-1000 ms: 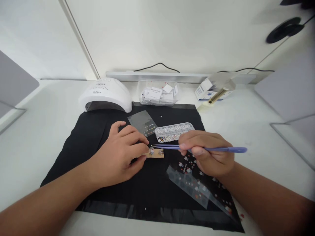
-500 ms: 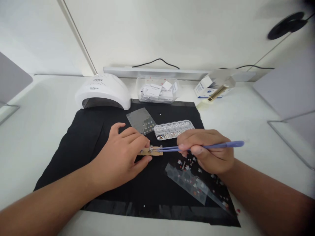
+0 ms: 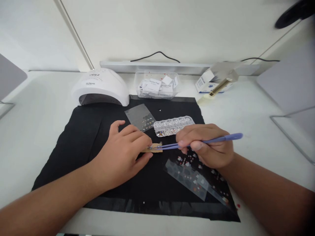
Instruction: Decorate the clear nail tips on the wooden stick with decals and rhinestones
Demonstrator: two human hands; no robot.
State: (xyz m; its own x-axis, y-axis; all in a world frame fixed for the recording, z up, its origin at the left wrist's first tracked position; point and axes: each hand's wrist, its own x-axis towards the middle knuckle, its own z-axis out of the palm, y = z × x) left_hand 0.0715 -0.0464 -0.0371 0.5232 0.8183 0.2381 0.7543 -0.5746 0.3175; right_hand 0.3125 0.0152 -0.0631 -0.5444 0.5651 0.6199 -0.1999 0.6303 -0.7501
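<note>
- Best to brace the tan strip (image 3: 155, 151) flat and work the tweezers (image 3: 169, 146) lightly, so the small shiny piece (image 3: 150, 147) by their tips isn't knocked; contact there is unclear.
- The strip lies at three o'clock from your left hand (image 3: 125, 150), its end between index finger and thumb; whether they pinch it, I cannot tell.
- It's at nine o'clock from your right hand (image 3: 209, 144), whose fingers clamp the tweezers.

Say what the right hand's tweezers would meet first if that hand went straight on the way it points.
The tweezers in the right hand would probably meet the small shiny piece on the tan strip first, then the left hand; depth and present contact are unclear.
</note>
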